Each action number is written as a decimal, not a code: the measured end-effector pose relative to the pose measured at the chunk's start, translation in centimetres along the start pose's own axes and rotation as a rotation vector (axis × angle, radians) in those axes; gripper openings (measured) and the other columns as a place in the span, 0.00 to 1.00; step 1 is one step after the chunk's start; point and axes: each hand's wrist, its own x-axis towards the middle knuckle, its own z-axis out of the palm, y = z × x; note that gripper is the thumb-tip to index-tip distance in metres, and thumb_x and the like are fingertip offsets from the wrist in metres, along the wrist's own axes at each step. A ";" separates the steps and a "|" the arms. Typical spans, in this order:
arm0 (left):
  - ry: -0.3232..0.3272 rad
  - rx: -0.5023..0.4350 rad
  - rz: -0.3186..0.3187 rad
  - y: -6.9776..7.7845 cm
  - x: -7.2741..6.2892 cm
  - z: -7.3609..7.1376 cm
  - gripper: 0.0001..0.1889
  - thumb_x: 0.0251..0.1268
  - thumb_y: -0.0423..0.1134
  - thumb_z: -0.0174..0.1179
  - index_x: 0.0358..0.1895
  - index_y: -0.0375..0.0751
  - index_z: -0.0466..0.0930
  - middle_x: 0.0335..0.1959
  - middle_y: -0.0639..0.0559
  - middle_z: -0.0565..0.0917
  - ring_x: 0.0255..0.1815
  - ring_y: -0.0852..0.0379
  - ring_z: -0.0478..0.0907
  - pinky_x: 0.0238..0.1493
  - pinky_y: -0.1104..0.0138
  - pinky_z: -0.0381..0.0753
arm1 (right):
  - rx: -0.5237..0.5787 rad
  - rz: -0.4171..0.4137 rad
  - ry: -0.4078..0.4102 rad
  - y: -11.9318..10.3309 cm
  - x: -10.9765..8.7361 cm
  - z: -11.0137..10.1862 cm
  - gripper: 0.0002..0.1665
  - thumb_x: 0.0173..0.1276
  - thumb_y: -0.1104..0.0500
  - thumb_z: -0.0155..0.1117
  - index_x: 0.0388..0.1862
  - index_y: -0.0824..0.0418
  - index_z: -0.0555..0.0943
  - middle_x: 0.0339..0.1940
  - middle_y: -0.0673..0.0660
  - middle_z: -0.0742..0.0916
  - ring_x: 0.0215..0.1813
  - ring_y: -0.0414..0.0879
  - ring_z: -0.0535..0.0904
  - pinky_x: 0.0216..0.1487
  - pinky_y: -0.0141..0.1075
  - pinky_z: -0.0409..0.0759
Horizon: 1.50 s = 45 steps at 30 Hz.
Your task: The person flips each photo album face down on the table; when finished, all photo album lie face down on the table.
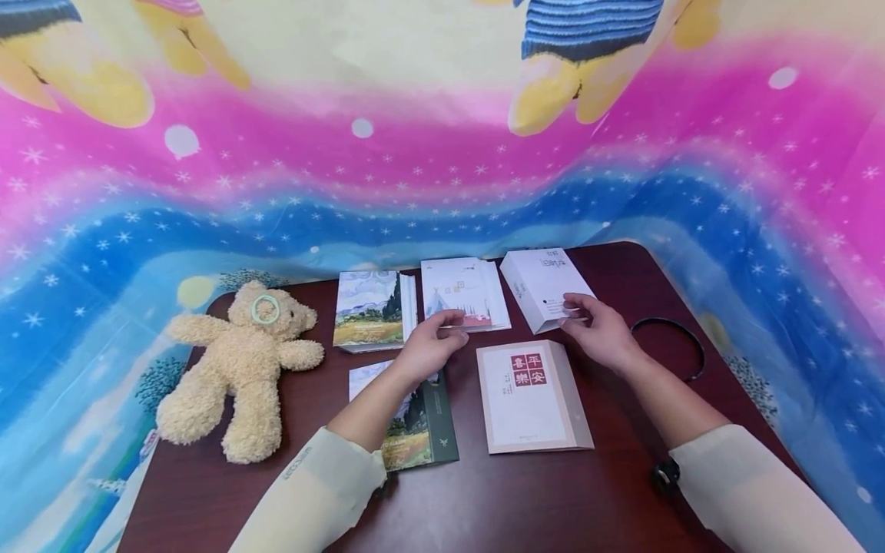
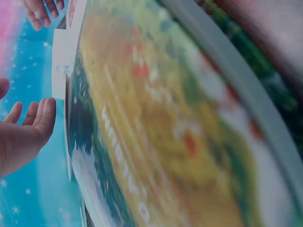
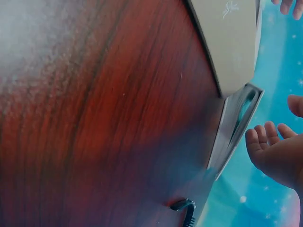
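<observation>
My left hand (image 1: 434, 349) hovers with loosely bent fingers and holds nothing, overlapping the lower edge of a white book with a tent picture (image 1: 449, 290). My right hand (image 1: 600, 332) is beside the near right corner of a white box-like book (image 1: 553, 278). In the right wrist view, that hand (image 3: 277, 149) stands apart from the book (image 3: 236, 127), its fingers relaxed. Below my left wrist stands a painted-landscape cover with a dark green side (image 1: 442, 422), partly hidden by the forearm. A cream cover with red characters (image 1: 525, 415) stands closest in front, between the forearms.
A landscape-painted book (image 1: 368, 311) lies at the back left. Left of it is a beige teddy bear (image 1: 252, 361) with a pale green ring (image 1: 256, 316) on its head. A black headband (image 1: 698, 342) lies right on the dark wooden table (image 1: 498, 507). Patterned cloth (image 1: 415, 177) surrounds the table.
</observation>
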 end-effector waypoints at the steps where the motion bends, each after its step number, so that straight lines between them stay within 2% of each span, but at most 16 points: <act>1: 0.008 -0.003 0.001 0.1 0.2 0.2 0.27 0.77 0.43 0.60 0.75 0.44 0.71 0.72 0.46 0.76 0.69 0.47 0.75 0.65 0.49 0.78 | -0.002 0.004 0.005 0.2 0.2 0.0 0.34 0.77 0.56 0.62 0.78 0.65 0.67 0.68 0.67 0.78 0.63 0.63 0.78 0.63 0.57 0.78; 9: 0.063 -0.046 -0.039 0.5 1.6 1.8 0.27 0.76 0.42 0.61 0.75 0.46 0.72 0.69 0.47 0.78 0.67 0.51 0.77 0.65 0.54 0.78 | -0.022 0.030 0.057 1.2 1.7 -0.3 0.36 0.79 0.51 0.61 0.79 0.63 0.65 0.69 0.67 0.77 0.67 0.65 0.76 0.65 0.59 0.77; 17: 0.085 -0.050 -0.032 0.7 3.6 3.1 0.27 0.74 0.45 0.63 0.73 0.48 0.73 0.68 0.49 0.77 0.67 0.52 0.78 0.65 0.56 0.79 | -0.053 0.088 0.081 2.3 2.6 -1.2 0.41 0.79 0.46 0.59 0.82 0.62 0.61 0.74 0.68 0.74 0.70 0.66 0.72 0.67 0.61 0.74; 22: 0.075 -0.073 -0.034 0.8 4.8 3.5 0.28 0.74 0.43 0.62 0.74 0.45 0.72 0.69 0.46 0.77 0.68 0.48 0.76 0.65 0.56 0.78 | -0.074 0.113 0.119 3.3 3.3 -1.6 0.42 0.79 0.46 0.60 0.83 0.64 0.60 0.73 0.70 0.73 0.67 0.65 0.72 0.69 0.62 0.71; 27: 0.068 -0.039 -0.054 1.2 6.0 4.1 0.28 0.73 0.43 0.63 0.74 0.46 0.73 0.70 0.47 0.77 0.70 0.47 0.75 0.66 0.55 0.78 | -0.103 0.108 0.141 4.0 3.9 -1.6 0.42 0.78 0.47 0.60 0.81 0.66 0.61 0.73 0.70 0.73 0.65 0.65 0.72 0.69 0.61 0.71; 34: 0.051 -0.031 -0.061 2.4 7.8 5.9 0.28 0.72 0.42 0.64 0.74 0.48 0.73 0.71 0.48 0.76 0.68 0.47 0.76 0.64 0.55 0.78 | -0.140 0.111 0.131 4.1 4.3 -1.8 0.43 0.78 0.44 0.59 0.82 0.66 0.61 0.73 0.72 0.72 0.68 0.67 0.70 0.70 0.63 0.69; 40: 0.038 0.023 -0.063 3.3 9.1 7.3 0.31 0.72 0.44 0.64 0.76 0.50 0.70 0.72 0.47 0.75 0.63 0.50 0.78 0.61 0.56 0.80 | -0.158 0.131 0.094 3.9 4.8 -1.8 0.48 0.77 0.39 0.59 0.84 0.64 0.57 0.77 0.74 0.67 0.73 0.71 0.65 0.71 0.67 0.65; 45: 0.040 0.033 -0.092 3.6 9.7 8.0 0.33 0.72 0.44 0.65 0.78 0.50 0.67 0.74 0.45 0.73 0.69 0.47 0.75 0.66 0.54 0.77 | -0.160 0.137 0.065 4.1 5.5 -1.5 0.50 0.76 0.36 0.60 0.84 0.62 0.56 0.80 0.72 0.63 0.77 0.71 0.62 0.73 0.67 0.62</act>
